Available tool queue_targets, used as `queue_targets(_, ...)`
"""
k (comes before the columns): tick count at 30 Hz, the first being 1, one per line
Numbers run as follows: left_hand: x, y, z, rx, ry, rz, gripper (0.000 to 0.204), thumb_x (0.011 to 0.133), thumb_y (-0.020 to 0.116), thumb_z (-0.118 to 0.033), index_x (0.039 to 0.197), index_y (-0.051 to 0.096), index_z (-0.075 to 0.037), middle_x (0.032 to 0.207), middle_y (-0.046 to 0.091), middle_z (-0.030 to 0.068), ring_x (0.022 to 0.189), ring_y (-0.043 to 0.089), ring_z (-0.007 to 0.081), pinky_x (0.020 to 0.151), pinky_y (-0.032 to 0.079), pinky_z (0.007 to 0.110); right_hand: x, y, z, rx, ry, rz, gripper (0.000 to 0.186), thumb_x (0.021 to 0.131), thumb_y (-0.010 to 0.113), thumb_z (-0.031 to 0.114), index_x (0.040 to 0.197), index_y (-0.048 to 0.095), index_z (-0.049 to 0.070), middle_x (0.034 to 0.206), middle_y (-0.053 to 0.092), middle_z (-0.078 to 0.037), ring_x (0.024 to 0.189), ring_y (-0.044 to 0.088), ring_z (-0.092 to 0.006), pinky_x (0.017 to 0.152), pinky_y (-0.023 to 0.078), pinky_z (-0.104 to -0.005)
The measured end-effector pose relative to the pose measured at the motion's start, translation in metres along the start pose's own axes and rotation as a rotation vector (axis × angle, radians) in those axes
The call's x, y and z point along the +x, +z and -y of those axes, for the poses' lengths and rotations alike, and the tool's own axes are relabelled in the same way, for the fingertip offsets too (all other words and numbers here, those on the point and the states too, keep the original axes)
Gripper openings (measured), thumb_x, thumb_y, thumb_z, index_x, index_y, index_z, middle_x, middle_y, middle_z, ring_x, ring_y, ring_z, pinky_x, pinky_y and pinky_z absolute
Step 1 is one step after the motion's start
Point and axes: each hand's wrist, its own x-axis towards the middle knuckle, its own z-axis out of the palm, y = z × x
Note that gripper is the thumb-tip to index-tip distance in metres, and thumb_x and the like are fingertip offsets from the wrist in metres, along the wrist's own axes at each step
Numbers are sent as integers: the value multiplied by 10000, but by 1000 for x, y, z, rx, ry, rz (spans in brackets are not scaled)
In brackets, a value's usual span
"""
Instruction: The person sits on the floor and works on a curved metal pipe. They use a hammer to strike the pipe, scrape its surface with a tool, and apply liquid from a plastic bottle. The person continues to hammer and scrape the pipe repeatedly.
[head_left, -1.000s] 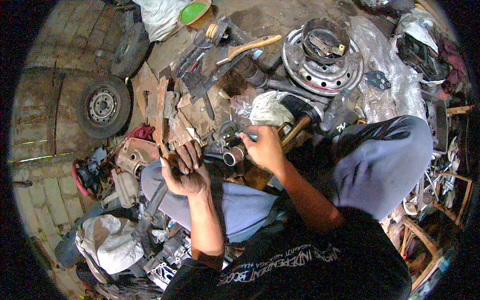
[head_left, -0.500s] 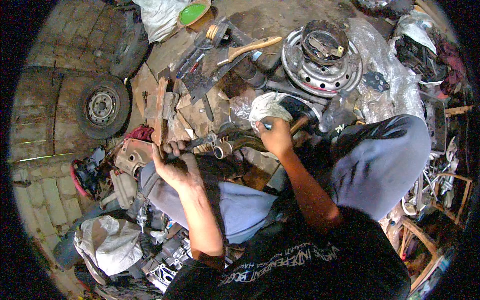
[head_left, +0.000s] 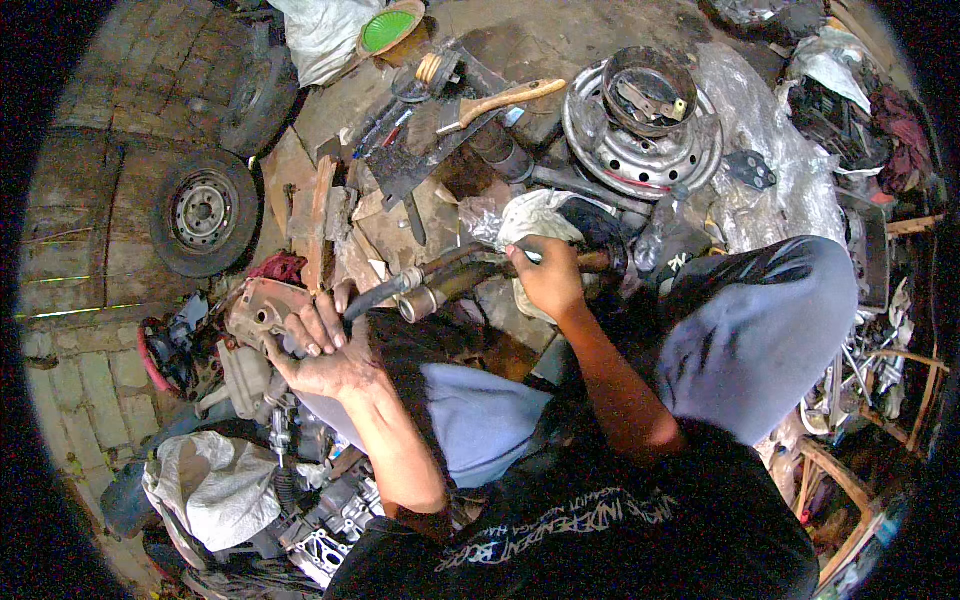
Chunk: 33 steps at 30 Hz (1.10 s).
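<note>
And here it is, right in the middle: a grimy metal pipe lying slantwise over the lap, its ringed open end facing the person's left knee, and a dark rubber hose running just beside it. That pipe looks like steel, so call it stiff, fairly heavy and hard to hurt; the likely trouble is the film of dirt, which could make it slick under bare skin. The hose should be the lighter partner, ready to flex and easy to squeeze. Best purchase on the pipe? I'd say the bare stretch behind the collar, with a second hold further along to balance the weight; on the hose, close to its end.

Now the hands! The left hand is palm up, smudged dark, fingers curled in around the hose's near end, thumb free and stretched out to the side: a loose, half-closed hold. The right hand is far narrower, thumb and forefinger drawn together at the pipe's far stretch, pinching what seems to be a small pale piece, though it is too small to say what it is. Just beyond those knuckles sits a whitish cloth bundle, and further off, well apart from both hands, a wooden-handled brush.
</note>
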Motion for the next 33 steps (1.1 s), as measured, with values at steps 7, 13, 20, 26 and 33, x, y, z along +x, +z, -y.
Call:
queue_targets(7, 2, -3, -1, -15, -21, 236, 541, 913, 460, -525, 510, 300, -200, 400, 259, -38, 360, 198, 117, 497, 272, 297, -9, 4, 26, 26, 19, -55, 208, 876, 638, 182, 894, 676, -22, 850, 676, -225, 817, 665, -369, 747, 494, -394)
queue_targets(13, 2, -8, 2, -34, -20, 361, 509, 919, 455, -528, 551, 327, -201, 407, 259, -56, 361, 199, 102, 447, 228, 265, -16, 1, 44, 35, -25, -167, 175, 880, 616, 155, 856, 629, -18, 794, 632, -249, 794, 611, -444, 688, 470, -453)
queue_targets(20, 5, -10, 3, -11, -15, 529, 511, 941, 409, -559, 587, 347, -195, 435, 297, -56, 381, 208, 98, 429, 211, 266, -32, 6, 66, 85, -74, -191, 134, 871, 614, 121, 822, 594, -2, 747, 617, -231, 739, 609, -444, 629, 460, -457)
queue_targets(26, 4, -12, 1, -30, -54, 550, 580, 940, 368, -615, 561, 321, -179, 435, 272, -28, 399, 180, 119, 490, 243, 299, -34, 11, 54, 57, -100, -225, 150, 859, 639, 213, 869, 642, 63, 718, 641, -208, 668, 620, -435, 603, 476, -501)
queue_targets(33, 2, -9, 2, -79, -121, 630, 612, 922, 353, -676, 561, 301, -184, 446, 229, -29, 427, 151, 124, 525, 250, 306, -31, 4, 63, 19, -61, -190, 151, 864, 629, 164, 819, 645, 20, 768, 648, -215, 740, 631, -421, 648, 481, -457)
